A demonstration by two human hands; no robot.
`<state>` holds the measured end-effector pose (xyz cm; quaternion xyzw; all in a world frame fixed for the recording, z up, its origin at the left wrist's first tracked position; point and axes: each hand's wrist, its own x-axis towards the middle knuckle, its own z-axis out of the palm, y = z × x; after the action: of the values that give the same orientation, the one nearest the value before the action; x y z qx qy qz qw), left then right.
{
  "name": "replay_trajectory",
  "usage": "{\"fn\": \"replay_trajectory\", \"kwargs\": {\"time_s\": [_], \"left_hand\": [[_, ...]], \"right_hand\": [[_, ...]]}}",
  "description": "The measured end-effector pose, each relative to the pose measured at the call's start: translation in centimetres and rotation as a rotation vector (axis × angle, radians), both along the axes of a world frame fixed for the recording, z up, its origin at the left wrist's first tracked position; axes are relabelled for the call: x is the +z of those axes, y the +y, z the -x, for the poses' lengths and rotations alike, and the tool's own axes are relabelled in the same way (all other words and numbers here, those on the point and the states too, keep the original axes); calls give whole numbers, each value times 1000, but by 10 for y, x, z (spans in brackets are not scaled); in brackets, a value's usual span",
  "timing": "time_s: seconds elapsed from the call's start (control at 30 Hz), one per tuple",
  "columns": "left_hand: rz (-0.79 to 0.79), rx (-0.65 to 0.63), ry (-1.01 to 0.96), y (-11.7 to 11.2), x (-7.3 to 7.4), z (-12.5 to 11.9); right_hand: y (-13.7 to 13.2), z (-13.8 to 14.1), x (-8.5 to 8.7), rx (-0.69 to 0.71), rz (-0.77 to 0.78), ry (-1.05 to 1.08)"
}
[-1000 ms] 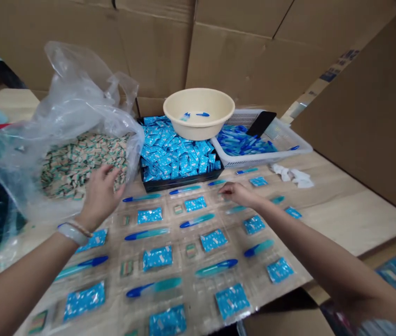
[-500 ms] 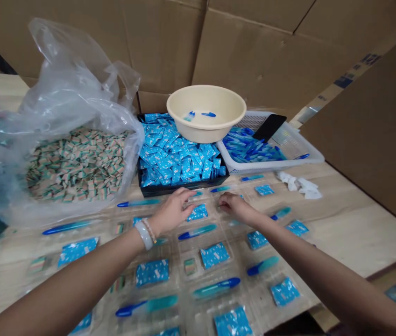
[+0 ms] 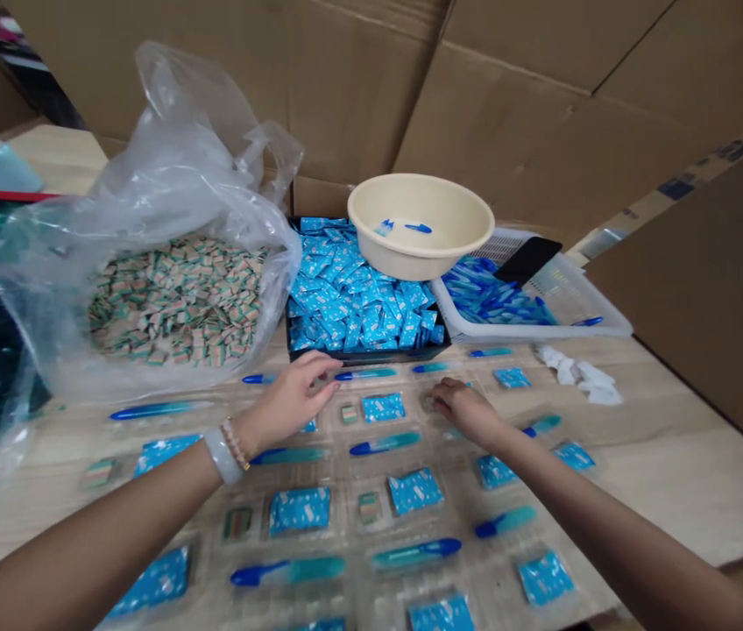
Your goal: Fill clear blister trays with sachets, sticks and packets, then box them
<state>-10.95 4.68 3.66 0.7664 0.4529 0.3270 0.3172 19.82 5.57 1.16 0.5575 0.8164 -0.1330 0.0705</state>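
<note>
My left hand (image 3: 289, 403) hovers fingers-forward over a clear moulded plastic tray (image 3: 338, 535), just below a blue-and-teal plastic stick (image 3: 364, 373), and holds nothing I can see. My right hand (image 3: 467, 410) curls down onto the tray beside a small striped packet (image 3: 349, 414)'s row, its fingertips partly hidden. Blue printed sachets (image 3: 383, 407) and more sticks lie in the tray's cells. A black tray (image 3: 368, 357) heaped with blue sachets sits just beyond both hands. A clear plastic bag (image 3: 174, 175) holds many beige-and-green packets (image 3: 174, 302).
A cream plastic basin (image 3: 411, 263) rests on the black tray's far edge. A white basket (image 3: 529, 331) holds blue sticks and a black flat object (image 3: 527, 260). White tissue (image 3: 578, 372) lies on the wooden table (image 3: 687, 491). Cardboard sheets (image 3: 693, 272) wall the back and right.
My left hand has moved right, from the bag's edge to over the tray near the black tray. My right hand stays close to the same spot. The view has shifted slightly.
</note>
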Motion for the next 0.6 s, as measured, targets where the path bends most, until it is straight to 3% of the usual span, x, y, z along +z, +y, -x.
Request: {"fn": "replay_trajectory", "kwargs": {"time_s": [0.27,0.43,0.5,0.6], "left_hand": [[0,84,-15,-12,8,34],[0,255,71,-18,1,102],[25,390,122,-17,-7,139],[65,585,196,-9,-19,184]], "right_hand": [[-8,2,-3,64,33,137],[-1,9,9,32,-11,223],[7,38,25,19,-70,338],[18,124,52,126,-72,524]]}}
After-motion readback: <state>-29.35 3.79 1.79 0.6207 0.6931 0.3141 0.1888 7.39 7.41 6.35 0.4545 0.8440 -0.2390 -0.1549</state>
